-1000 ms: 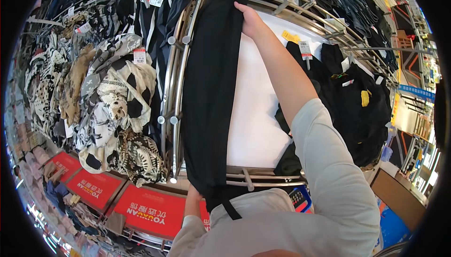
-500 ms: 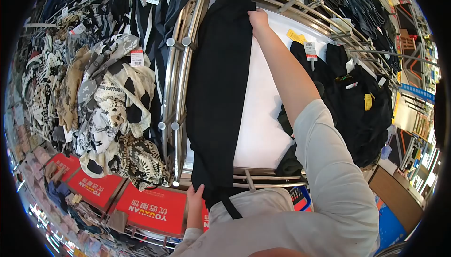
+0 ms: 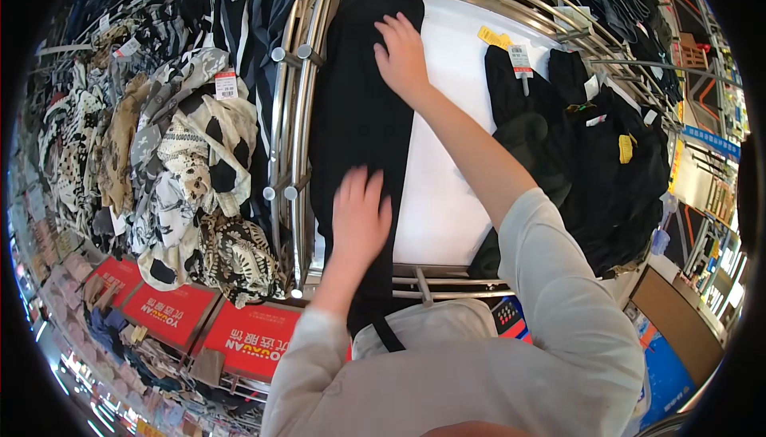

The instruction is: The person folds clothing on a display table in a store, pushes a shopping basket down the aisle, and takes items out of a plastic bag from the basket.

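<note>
A long pair of black trousers [image 3: 359, 126], folded lengthwise, lies along the left side of a white display surface [image 3: 451, 102]. On or just over its lower half is my left hand [image 3: 359, 217], open, fingers pointing away from me and slightly blurred. My right hand [image 3: 401, 58] is open near the far end of the trousers, with its fingers spread over the cloth. Neither hand grips anything. The near end of the trousers hangs over the rack's front edge, close to a pale bag with a black strap [image 3: 388, 332] at my front.
Metal rails [image 3: 299, 118] frame the white surface. Patterned trousers [image 3: 195, 158] hang at the left with price tags. Black clothes with yellow and white tags [image 3: 606, 158] are heaped on the right. Red printed boxes [image 3: 247, 337] sit below on the left.
My left hand has let go of the near end and moved up onto the middle of the trousers. The right hand has released the far edge and shifted left over the cloth.
</note>
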The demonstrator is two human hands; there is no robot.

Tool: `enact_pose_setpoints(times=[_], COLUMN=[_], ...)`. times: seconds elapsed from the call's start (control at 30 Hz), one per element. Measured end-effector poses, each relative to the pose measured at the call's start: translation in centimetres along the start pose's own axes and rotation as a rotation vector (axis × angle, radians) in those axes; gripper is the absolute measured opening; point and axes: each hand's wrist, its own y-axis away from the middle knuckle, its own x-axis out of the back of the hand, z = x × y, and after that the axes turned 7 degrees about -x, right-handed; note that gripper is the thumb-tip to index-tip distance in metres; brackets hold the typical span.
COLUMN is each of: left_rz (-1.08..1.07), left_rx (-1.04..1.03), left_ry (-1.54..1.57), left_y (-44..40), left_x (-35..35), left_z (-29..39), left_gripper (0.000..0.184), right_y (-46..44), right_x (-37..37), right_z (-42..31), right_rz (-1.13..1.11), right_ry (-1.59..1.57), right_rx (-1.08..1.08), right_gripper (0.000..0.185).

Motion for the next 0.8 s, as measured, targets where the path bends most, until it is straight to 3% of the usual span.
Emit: enact_pose_setpoints(times=[0.13,0.23,0.37,0.53,0.73,0.8], left_rz=[0.151,0.109,0.123,0.101,-0.140,-0.176], left_rx=[-0.009,-0.093,-0.094,-0.064,-0.080,-0.084], left_ry=[-0.210,-0.343,-0.375,-0.394,-0.378,-0.402], left_y=[-9.4,-11.5,-11.2,-6.6,3.1,3.9], left_x=[-6.8,-9.6,-10.2,-10.2,-9.3,-8.4], left_z=[-5.4,-7.2,-7.4,-6.7,-5.6,-6.3], left_gripper=[0.061,0.064,0.063,0.063,0.065,0.067], right_y=[4.2,6.2,6.7,6.7,6.0,5.8], right_x=[1.2,0.9,0.9,0.8,0.8,1.4], right_z=[-1.0,-0.3,0.6,1.1,0.2,-1.0], right_rz=[-0.180,-0.416,-0.429,-0.465,-0.516,-0.391], right_ry=[0.046,0.267,0.337,0.376,0.506,0.626], right_rx=[-0.005,-0.018,0.024,0.008,0.002,0.102], right_gripper=[0.048,0.058,0.061,0.063,0.063,0.061])
